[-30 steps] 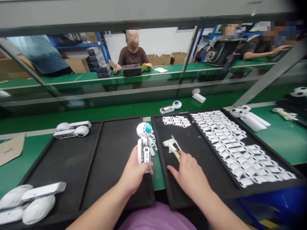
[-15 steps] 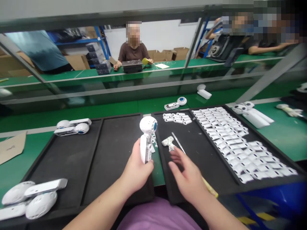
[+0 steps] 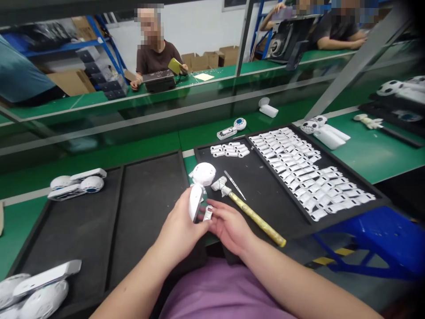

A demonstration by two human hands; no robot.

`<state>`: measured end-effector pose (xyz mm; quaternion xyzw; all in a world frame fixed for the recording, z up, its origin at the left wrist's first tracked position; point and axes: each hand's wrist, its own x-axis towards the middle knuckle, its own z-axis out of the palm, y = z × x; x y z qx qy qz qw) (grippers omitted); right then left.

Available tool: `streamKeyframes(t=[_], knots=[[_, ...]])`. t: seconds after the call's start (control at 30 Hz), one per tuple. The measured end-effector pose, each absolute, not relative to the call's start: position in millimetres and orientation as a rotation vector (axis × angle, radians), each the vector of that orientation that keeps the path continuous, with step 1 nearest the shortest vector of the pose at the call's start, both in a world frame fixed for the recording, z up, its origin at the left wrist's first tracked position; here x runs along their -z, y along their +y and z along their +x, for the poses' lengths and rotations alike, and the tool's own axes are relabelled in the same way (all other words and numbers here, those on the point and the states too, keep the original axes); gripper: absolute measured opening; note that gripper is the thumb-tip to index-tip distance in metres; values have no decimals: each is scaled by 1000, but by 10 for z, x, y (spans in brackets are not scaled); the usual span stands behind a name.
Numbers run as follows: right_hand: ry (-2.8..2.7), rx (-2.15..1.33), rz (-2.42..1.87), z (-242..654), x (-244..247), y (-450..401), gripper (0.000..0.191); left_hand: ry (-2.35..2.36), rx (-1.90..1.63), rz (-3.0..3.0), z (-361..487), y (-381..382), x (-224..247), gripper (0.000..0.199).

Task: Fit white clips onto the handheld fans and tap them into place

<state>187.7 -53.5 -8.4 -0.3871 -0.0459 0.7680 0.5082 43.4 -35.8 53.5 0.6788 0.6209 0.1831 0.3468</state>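
Note:
My left hand (image 3: 181, 226) is wrapped round the handle of a white plastic handheld device (image 3: 203, 174), whose round head points up and away from me. My right hand (image 3: 230, 228) is close beside it, fingers bent round a small white plastic part (image 3: 208, 213) near my left thumb; its fingertips are partly hidden behind the device. To the right, a hammer (image 3: 257, 217) with a yellow handle and a white wrapped head lies on the black tray (image 3: 262, 177). Beside its head is a thin, pointed metal strip (image 3: 234, 184).
White cover pieces (image 3: 299, 173) fill the tray's right section, with a smaller group (image 3: 229, 149) at its back. The left black tray (image 3: 146, 212) bears white devices (image 3: 78, 184) at its corners. A blue stool (image 3: 381, 243) stands at right. A person (image 3: 157, 57) sits across the bench.
My right hand has moved left from over the hammer to the device and now has a small white part at its fingers. The device has turned, its blue circle out of sight. The view has shifted right.

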Motion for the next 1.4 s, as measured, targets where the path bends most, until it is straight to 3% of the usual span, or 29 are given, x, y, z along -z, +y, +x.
streamKeyframes(t=[0.57, 1.4], knots=[[-452, -1994, -822, 2114, -11, -703, 37, 1494, -456, 1767, 440, -498, -734, 79], [-575, -1943, -914, 2074, 5, -700, 30, 1465, -448, 1726, 359, -537, -680, 73]])
